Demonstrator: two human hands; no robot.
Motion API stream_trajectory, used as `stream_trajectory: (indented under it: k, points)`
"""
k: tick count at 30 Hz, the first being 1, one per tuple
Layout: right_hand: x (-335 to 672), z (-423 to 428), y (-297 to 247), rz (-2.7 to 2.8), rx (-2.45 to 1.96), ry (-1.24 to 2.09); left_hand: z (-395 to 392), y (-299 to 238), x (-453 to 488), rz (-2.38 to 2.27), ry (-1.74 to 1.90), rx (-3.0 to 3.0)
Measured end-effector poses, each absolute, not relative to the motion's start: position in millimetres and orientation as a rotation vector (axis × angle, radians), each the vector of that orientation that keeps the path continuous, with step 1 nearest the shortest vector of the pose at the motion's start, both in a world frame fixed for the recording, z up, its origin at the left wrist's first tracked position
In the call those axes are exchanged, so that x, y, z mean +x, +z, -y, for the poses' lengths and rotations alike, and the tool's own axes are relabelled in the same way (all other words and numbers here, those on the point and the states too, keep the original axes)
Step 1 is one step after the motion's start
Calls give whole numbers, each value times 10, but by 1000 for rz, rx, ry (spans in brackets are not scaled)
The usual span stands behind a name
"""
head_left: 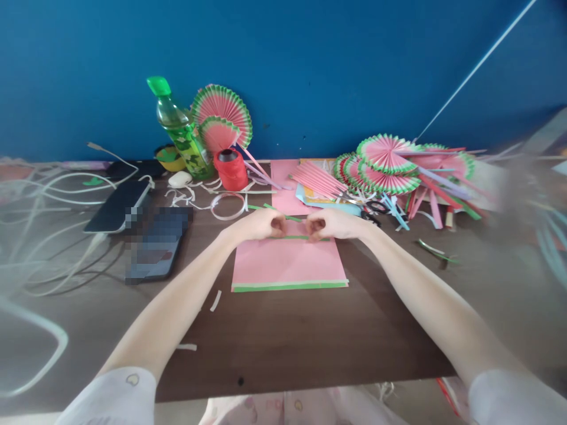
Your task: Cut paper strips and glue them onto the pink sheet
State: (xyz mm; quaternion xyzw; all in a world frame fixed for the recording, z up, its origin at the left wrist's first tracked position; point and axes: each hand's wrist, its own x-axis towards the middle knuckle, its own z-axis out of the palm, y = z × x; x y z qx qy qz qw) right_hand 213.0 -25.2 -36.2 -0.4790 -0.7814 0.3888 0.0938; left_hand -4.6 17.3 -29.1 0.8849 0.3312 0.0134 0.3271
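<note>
A sheet of pink paper (290, 262) lies on the table in front of me, with a white and green band along its near edge. A thin green paper strip (296, 237) runs along its far edge. My left hand (269, 224) is closed, fingertips pinched at that strip left of centre. To the right of it, my right hand (330, 225) is curled in the same way, thumb and fingers at the strip. The exact contact of the fingertips is partly hidden. Other green strips (257, 206) lie just beyond my hands.
Behind are finished pink paper fans (385, 154), scissors (374, 206), a red thread spool (231, 169), a tape roll (227, 206) and a green-capped bottle (179, 133). Phones (162, 248) and white cables (66, 189) lie left. A blue wall (301, 71) closes off the back.
</note>
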Motion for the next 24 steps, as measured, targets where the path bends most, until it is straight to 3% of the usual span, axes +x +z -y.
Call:
stream_trajectory:
  k: [24]
  points:
    - [2135, 249, -385, 2257, -1440, 1116, -187, -277, -34, -868, 29, 2275]
